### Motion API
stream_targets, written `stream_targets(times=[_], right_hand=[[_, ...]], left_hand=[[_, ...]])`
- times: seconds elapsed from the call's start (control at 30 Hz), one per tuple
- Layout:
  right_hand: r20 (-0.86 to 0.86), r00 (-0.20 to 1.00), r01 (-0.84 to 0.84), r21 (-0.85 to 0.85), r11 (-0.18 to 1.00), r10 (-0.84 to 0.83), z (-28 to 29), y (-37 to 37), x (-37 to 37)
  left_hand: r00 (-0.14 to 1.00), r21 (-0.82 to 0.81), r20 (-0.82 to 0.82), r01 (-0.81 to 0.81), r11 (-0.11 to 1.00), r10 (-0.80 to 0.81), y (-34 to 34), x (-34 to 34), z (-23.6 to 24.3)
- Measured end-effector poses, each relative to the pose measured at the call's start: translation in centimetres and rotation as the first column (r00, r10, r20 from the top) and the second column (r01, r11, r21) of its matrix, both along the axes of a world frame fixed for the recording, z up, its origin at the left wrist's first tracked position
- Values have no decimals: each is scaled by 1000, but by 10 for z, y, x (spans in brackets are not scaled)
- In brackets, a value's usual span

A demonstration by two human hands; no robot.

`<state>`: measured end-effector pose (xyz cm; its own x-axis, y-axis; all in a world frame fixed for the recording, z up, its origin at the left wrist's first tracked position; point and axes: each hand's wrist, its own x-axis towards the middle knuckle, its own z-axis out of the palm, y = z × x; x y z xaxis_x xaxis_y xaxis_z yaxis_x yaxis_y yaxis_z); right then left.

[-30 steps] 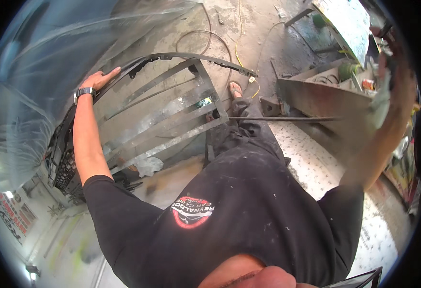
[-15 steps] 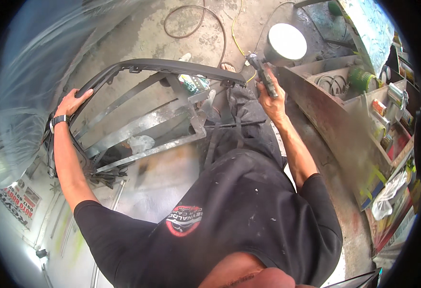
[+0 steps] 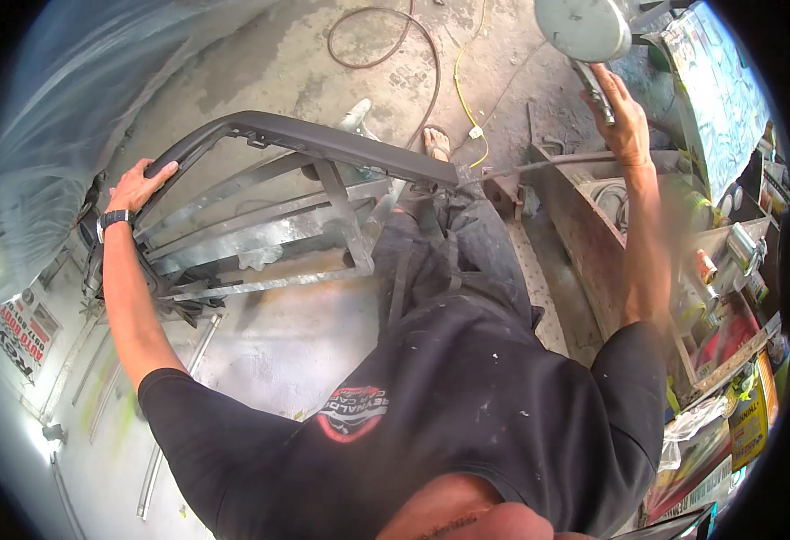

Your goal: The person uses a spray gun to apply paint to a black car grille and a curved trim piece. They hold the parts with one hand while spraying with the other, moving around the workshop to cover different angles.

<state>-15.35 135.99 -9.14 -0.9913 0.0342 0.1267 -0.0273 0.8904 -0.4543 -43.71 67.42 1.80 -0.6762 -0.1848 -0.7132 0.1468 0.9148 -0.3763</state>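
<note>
A long, curved black plastic car trim piece [image 3: 323, 142] lies across a grey metal frame stand [image 3: 260, 241]. My left hand [image 3: 141, 191] is closed round the trim's left bend, thumb along its top edge. Away from the trim, at the upper right, my right hand [image 3: 624, 117] grips the handle of what looks like a spray gun [image 3: 600, 93]. Beside the handle is a round, pale cup [image 3: 579, 27], cut off by the picture's edge. Part of the gun is hidden behind the cup and my fingers.
Clear plastic sheeting [image 3: 44, 180] hangs at the left. On the floor are a brown hose [image 3: 435, 72] and a yellow cord [image 3: 460, 85]. At my right stands a rusty metal shelf box [image 3: 593, 243] with cans [image 3: 744, 245]. A sandalled foot [image 3: 436, 142] shows beyond the trim.
My right hand has swung up and to the right with the spray gun, away from the end of the trim. The left hand keeps its hold on the trim.
</note>
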Motion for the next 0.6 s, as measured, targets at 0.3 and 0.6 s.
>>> stream_targets(times=[0.3, 0.6], right_hand=[[101, 994, 86, -501, 861, -40, -52, -126, 35], [518, 851, 411, -756, 510, 83, -116, -265, -55]], left_hand=[[1000, -22, -4, -28, 999, 27, 12, 12, 10], [997, 63, -59, -51, 997, 55, -1, 23, 22]])
